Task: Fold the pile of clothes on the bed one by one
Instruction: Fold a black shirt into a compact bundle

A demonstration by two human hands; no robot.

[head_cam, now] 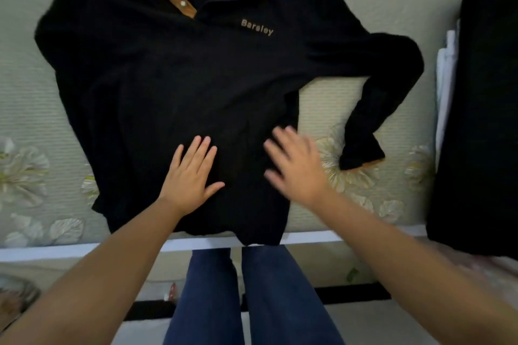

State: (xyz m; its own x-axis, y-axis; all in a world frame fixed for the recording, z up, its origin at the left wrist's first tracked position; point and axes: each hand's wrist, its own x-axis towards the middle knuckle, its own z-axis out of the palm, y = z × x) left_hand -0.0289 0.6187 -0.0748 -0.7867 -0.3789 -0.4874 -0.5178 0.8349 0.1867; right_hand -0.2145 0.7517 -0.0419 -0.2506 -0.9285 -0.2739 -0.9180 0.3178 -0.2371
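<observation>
Black pullover (pixel 179 78) flat on the bed (pixel 30 109), both hands' fingers (pixel 196 154) spread, straight upon it.

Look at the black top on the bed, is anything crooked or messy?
Yes. The black pullover lies slanted on the bed, and its sleeve on the right side of the picture bends out sideways, not yet folded in. Both hands rest flat near the hem.
</observation>
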